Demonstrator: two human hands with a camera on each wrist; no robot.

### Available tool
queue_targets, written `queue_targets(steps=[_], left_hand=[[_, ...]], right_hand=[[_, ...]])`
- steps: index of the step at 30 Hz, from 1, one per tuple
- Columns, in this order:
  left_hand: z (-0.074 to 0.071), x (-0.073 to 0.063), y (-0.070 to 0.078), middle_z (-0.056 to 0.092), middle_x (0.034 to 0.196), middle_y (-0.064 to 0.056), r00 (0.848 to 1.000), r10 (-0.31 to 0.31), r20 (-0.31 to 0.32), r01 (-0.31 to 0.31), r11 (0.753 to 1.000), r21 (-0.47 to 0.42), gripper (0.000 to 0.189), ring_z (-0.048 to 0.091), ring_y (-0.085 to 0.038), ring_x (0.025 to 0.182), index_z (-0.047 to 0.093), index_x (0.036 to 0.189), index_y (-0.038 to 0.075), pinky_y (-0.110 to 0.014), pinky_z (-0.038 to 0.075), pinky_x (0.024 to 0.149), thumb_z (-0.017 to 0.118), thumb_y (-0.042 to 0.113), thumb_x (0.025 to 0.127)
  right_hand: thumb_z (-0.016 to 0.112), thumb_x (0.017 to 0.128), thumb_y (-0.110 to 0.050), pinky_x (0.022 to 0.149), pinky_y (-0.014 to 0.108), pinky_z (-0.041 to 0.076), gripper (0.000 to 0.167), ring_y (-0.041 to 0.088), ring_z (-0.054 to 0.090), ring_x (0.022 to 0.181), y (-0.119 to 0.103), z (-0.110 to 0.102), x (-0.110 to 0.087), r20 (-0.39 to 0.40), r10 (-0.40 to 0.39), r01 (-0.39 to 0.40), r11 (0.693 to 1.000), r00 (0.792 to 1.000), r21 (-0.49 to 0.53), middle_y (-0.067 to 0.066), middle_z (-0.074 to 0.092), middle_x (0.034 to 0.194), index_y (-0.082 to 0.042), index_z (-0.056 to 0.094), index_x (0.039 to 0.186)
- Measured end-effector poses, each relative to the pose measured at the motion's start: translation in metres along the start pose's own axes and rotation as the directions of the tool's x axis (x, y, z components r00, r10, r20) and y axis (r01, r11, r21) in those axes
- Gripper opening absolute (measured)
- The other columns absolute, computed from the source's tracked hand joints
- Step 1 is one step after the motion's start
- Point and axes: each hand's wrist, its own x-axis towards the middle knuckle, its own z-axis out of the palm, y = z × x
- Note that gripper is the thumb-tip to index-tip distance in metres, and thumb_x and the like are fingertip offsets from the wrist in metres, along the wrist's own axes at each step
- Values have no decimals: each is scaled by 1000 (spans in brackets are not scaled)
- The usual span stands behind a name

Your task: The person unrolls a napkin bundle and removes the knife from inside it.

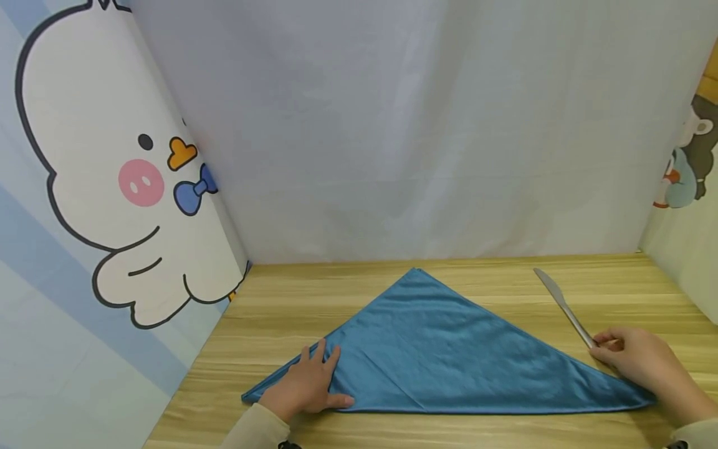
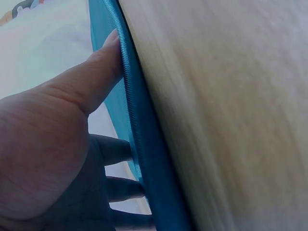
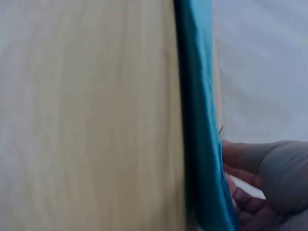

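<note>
A blue satin cloth napkin (image 1: pixel 437 355), folded into a triangle, lies on the wooden table with its long edge toward me. My left hand (image 1: pixel 307 383) rests on the napkin's left part, fingers spread; the left wrist view shows the thumb (image 2: pixel 98 67) at the folded edge. With thumb and curled fingers, my right hand (image 1: pixel 639 358) pinches the handle end of a silver table knife (image 1: pixel 561 302), just beyond the napkin's right slope. The knife's blade points away and to the left. In the right wrist view the napkin (image 3: pixel 204 125) hides the fingertips, and most of the knife is out of sight.
The light wood-grain table (image 1: pixel 269 293) ends at a pale grey cloth backdrop (image 1: pixel 421 137) behind. On the left stands a curtain with a cartoon bird (image 1: pixel 101 112); another printed panel (image 1: pixel 681 249) closes the right side.
</note>
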Motion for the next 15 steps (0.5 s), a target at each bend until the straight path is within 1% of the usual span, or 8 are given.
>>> queue_targets(steps=[3,5,7,11,15], left_hand=[[1,0,0,21,154,-25,1000,4,-3,-4,1000,-2,101,24,-55,134,31,151,9,-67,40,89,58,73,78],[2,1,-1,22,154,-25,1000,7,-7,-7,1000,1,101,24,-55,134,32,151,8,-66,41,88,58,73,78],[4,2,-2,22,154,-25,1000,10,-13,-10,1000,4,101,25,-55,134,32,151,8,-65,41,88,58,73,78],[3,2,-2,22,153,-26,1000,16,-19,-16,1000,6,100,25,-55,134,32,151,8,-65,42,88,58,72,78],[1,1,-1,22,153,-26,1000,14,-12,-14,1000,-6,100,24,-54,134,32,151,8,-65,41,89,58,72,78]], right_hand=[[74,84,-37,63,40,44,45,23,60,77,4,1,-2,0,-10,10,1000,1000,20,6,69,86,2,70,108],[74,85,-38,62,36,42,47,17,57,75,7,2,-3,0,-12,12,1000,1000,25,3,68,85,1,70,110],[74,84,-38,62,33,41,48,14,54,74,8,4,-4,-1,-13,13,999,1000,37,1,67,85,1,70,112],[75,83,-38,60,30,39,50,12,53,71,8,6,-5,-9,-24,24,998,1000,65,1,67,83,2,69,113],[75,83,-40,58,29,38,54,14,51,70,8,8,-5,3,-1,1,994,1000,110,0,66,82,3,68,115]])
